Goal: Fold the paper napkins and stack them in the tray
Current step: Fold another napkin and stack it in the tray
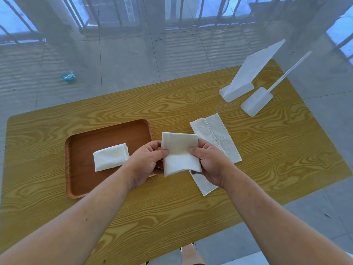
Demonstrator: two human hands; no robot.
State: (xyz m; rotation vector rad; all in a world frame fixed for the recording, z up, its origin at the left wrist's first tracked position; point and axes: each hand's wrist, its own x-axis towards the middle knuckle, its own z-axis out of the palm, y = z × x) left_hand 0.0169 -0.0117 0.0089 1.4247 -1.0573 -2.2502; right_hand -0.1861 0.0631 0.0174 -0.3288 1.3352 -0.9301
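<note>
Above the table's middle I hold a white paper napkin (180, 153), partly folded, between both hands. My left hand (148, 162) pinches its left edge with thumb and fingers. My right hand (209, 161) pinches its right edge the same way. A brown wooden tray (80, 180) lies to the left on the table, and a folded white napkin (110, 156) rests inside it. Under and behind my right hand an unfolded white napkin (215, 134) lies flat on the table, partly hidden by the held napkin and my hand.
The wood-grain table (172, 106) has two white plastic stands at its back right: a wedge-shaped holder (246, 79) and a smaller base with a thin rod (257, 104). A teal wrapper (67, 77) lies on the tiled floor beyond the table.
</note>
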